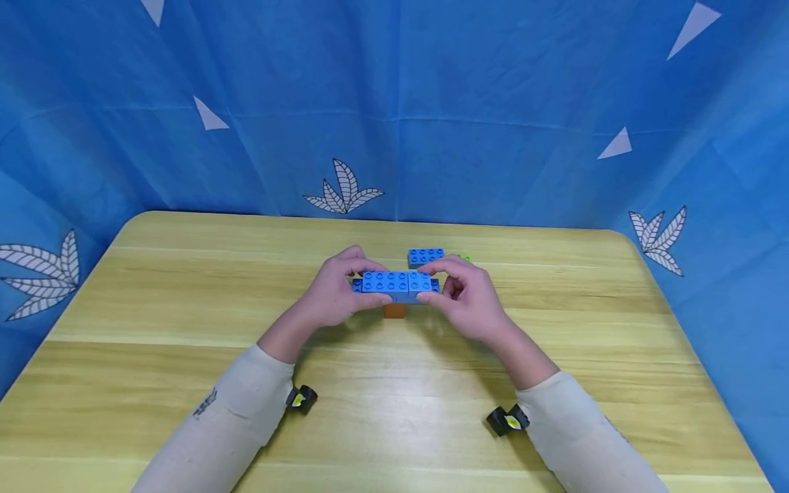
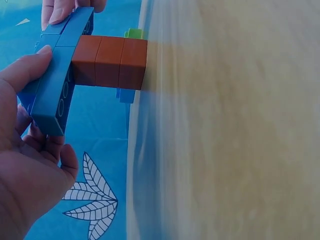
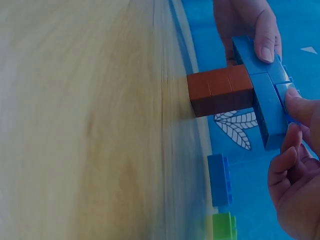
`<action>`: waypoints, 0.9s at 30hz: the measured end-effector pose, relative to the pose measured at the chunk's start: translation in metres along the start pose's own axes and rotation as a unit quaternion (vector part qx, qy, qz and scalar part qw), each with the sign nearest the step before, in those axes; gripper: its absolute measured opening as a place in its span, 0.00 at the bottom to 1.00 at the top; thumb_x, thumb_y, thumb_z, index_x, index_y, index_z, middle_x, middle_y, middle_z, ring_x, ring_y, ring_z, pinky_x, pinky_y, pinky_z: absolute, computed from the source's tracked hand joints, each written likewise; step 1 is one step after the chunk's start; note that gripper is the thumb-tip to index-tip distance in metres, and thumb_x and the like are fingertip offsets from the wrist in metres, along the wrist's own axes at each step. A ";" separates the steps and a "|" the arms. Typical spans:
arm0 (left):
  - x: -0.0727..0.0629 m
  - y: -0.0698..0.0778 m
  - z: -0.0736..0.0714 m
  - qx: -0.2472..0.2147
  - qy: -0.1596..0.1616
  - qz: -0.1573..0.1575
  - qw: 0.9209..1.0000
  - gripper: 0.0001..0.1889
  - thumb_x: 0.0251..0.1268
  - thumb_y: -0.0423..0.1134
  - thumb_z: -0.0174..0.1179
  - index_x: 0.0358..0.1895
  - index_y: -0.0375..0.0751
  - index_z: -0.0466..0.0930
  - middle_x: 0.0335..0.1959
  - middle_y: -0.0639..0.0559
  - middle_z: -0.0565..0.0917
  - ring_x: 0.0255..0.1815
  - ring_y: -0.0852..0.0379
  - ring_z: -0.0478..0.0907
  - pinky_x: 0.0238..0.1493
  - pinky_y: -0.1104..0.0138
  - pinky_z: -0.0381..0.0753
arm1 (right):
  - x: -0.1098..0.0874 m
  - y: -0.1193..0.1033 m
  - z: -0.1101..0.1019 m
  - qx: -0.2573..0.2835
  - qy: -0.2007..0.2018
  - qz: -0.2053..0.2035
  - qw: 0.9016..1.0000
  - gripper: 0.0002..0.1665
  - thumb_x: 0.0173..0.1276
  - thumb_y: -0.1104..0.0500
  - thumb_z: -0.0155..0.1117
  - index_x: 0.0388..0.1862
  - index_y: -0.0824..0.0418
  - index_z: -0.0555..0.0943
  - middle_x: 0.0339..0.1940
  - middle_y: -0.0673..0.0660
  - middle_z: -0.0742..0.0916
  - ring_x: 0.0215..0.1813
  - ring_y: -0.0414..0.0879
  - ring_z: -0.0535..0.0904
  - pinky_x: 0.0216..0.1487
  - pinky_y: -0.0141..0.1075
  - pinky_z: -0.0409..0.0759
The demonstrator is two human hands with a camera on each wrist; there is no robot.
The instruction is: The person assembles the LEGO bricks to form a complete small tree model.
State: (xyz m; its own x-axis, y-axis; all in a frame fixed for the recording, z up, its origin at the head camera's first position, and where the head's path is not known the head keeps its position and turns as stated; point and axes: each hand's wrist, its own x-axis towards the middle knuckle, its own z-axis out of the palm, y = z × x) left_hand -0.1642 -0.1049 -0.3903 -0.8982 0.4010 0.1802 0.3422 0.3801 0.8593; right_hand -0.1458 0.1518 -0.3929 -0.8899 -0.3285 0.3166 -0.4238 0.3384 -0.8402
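Observation:
A column of stacked reddish-brown bricks (image 1: 395,311) stands on the table, several blocks tall. Across its top lies a lower layer of blue bricks (image 3: 270,112), sticking out to both sides like a T. Above that sit a longer blue brick (image 1: 385,282) and, at its right end, a small square blue brick (image 1: 420,283). My left hand (image 1: 335,287) pinches the left part of the blue layers, thumb in front and fingers behind. With thumb and fingertips my right hand (image 1: 471,294) grips the small blue brick. The undersides of the fingertips are partly hidden.
Behind the stack, a separate blue brick (image 1: 426,257) stands on the wooden table (image 1: 394,411). A green brick (image 3: 224,226) is beside it, mostly covered by my right hand in the head view. A blue patterned cloth (image 1: 394,123) hangs behind the table's far edge.

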 end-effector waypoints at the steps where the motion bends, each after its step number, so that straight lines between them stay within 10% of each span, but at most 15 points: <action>1: 0.000 -0.001 0.000 0.001 0.001 0.000 1.000 0.20 0.52 0.39 0.79 0.50 0.42 0.88 0.36 0.50 0.73 0.43 0.51 0.70 0.39 0.58 0.71 | 0.000 0.000 0.001 -0.006 -0.001 -0.004 1.000 0.17 0.62 0.62 0.75 0.50 0.54 0.86 0.47 0.49 0.84 0.20 0.48 0.69 0.19 0.34 0.68; 19: -0.001 -0.003 0.000 0.028 0.011 0.015 0.999 0.22 0.51 0.42 0.79 0.51 0.44 0.88 0.37 0.53 0.77 0.42 0.52 0.71 0.42 0.57 0.71 | -0.005 0.010 0.009 0.007 0.028 -0.001 1.000 0.23 0.60 0.64 0.77 0.55 0.56 0.85 0.41 0.54 0.82 0.19 0.46 0.69 0.18 0.33 0.67; 27: -0.002 -0.003 -0.002 0.031 0.025 0.016 0.999 0.22 0.48 0.43 0.81 0.48 0.44 0.86 0.40 0.55 0.80 0.44 0.52 0.71 0.41 0.58 0.72 | -0.013 0.025 -0.002 -0.001 -0.014 0.092 0.996 0.35 0.50 0.65 0.83 0.60 0.60 0.81 0.24 0.56 0.79 0.20 0.47 0.70 0.20 0.33 0.67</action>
State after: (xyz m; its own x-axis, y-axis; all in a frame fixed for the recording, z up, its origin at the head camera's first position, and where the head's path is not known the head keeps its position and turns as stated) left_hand -0.1639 -0.1088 -0.3924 -0.8981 0.3732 0.2325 0.3867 0.4187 0.8217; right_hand -0.1453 0.1660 -0.4171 -0.9475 -0.2852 0.1449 -0.2544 0.3974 -0.8817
